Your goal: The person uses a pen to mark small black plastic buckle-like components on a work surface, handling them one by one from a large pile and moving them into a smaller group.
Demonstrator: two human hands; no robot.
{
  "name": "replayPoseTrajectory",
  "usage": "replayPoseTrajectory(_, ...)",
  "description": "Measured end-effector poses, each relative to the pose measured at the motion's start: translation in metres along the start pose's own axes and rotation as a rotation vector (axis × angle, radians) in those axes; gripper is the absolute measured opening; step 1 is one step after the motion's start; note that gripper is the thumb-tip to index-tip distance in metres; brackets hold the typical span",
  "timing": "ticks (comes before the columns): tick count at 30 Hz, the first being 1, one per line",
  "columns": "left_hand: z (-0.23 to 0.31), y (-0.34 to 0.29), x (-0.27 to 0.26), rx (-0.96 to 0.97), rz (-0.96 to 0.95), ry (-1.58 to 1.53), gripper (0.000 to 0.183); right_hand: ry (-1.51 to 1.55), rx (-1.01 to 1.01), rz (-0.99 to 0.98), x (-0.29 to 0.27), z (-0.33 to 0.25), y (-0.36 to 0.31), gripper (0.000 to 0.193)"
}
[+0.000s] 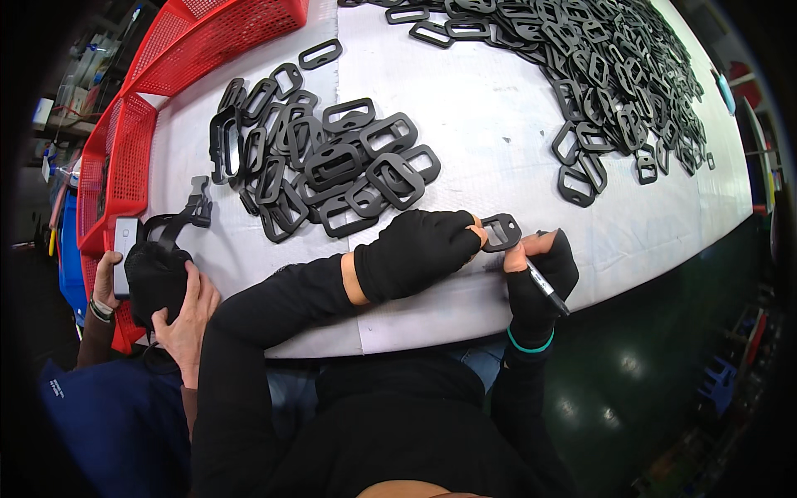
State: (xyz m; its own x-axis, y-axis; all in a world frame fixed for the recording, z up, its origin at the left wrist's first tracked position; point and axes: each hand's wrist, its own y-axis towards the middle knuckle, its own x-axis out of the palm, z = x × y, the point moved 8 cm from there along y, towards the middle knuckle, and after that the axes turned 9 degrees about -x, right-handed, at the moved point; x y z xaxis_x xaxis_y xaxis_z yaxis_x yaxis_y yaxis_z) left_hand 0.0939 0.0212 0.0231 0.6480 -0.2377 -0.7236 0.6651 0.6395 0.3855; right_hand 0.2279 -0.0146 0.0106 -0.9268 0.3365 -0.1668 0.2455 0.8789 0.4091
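Both my hands wear black fingerless gloves. The fingers of my left hand [422, 256] pinch one end of a black plastic frame [512, 227], a rounded piece with a long slot and a small hole at one end. Close beside it, my right hand [543, 278] is closed around a slim black-and-silver pen-shaped tool [547, 288], whose lower end sticks out toward my wrist. The tool's other end is hidden by my fingers at the frame's edge. A loose pile of like frames [332, 166] lies beyond my left forearm.
A larger heap of black frames [614, 75] covers the far right of the white-covered table [473, 124]. Red perforated baskets [129, 158] line the left side. There, a co-worker's hands [187, 319] hold a black pouch [158, 278] with a buckle strap and a silver-grey box [124, 253].
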Motion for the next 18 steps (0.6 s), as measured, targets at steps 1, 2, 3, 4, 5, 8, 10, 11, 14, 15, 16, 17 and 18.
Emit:
replayPoseTrajectory(1,0.0008,-0.0001,-0.0001,0.006,0.003,0.007,0.027,-0.013,-0.003,0.014,-0.0007,-0.0005,-0.0001,0.014)
replayPoseTrajectory(2,0.0001,-0.0006,0.0005,0.004,0.004,0.008,0.027,-0.025,-0.006,0.027,-0.0013,-0.0008,-0.0004,0.013)
replayPoseTrajectory(3,-0.0009,-0.0014,0.0011,0.002,0.009,0.011,0.027,-0.024,-0.005,0.026,-0.0006,-0.0009,-0.0007,0.013)
replayPoseTrajectory(4,-0.0015,-0.0020,0.0013,0.000,0.015,0.015,0.027,-0.045,-0.009,0.023,-0.0002,-0.0014,-0.0011,0.013)
replayPoseTrajectory(5,-0.0010,-0.0019,0.0012,-0.002,0.016,0.016,0.027,-0.067,-0.013,0.021,-0.0001,-0.0022,-0.0011,0.013)
replayPoseTrajectory(8,0.0004,-0.0018,0.0002,-0.004,0.038,0.036,0.027,-0.166,-0.063,0.026,-0.0005,-0.0050,-0.0020,0.014)
replayPoseTrajectory(10,-0.0012,-0.0019,0.0039,-0.022,0.006,0.031,0.028,-0.204,-0.087,0.026,0.0002,-0.0072,-0.0015,0.014)
replayPoseTrajectory(11,-0.0012,-0.0020,0.0040,-0.025,0.008,0.032,0.028,-0.241,-0.111,0.027,0.0007,-0.0089,-0.0014,0.014)
replayPoseTrajectory(14,0.0001,-0.0019,0.0033,-0.027,0.019,0.046,0.028,-0.288,-0.125,0.038,0.0004,-0.0090,-0.0028,0.015)
replayPoseTrajectory(15,0.0005,-0.0017,0.0049,-0.028,0.008,0.079,0.021,-0.289,-0.125,0.037,0.0003,-0.0085,-0.0038,0.015)
replayPoseTrajectory(16,0.0007,-0.0016,0.0064,-0.030,-0.003,0.112,0.015,-0.285,-0.093,0.038,-0.0006,-0.0053,-0.0051,0.015)
replayPoseTrajectory(17,0.0005,-0.0019,0.0064,-0.031,-0.002,0.113,0.015,-0.281,-0.061,0.039,-0.0009,-0.0023,-0.0059,0.015)
replayPoseTrajectory(18,0.0005,-0.0022,0.0066,-0.030,-0.001,0.119,0.015,-0.281,-0.061,0.038,-0.0008,-0.0021,-0.0057,0.015)
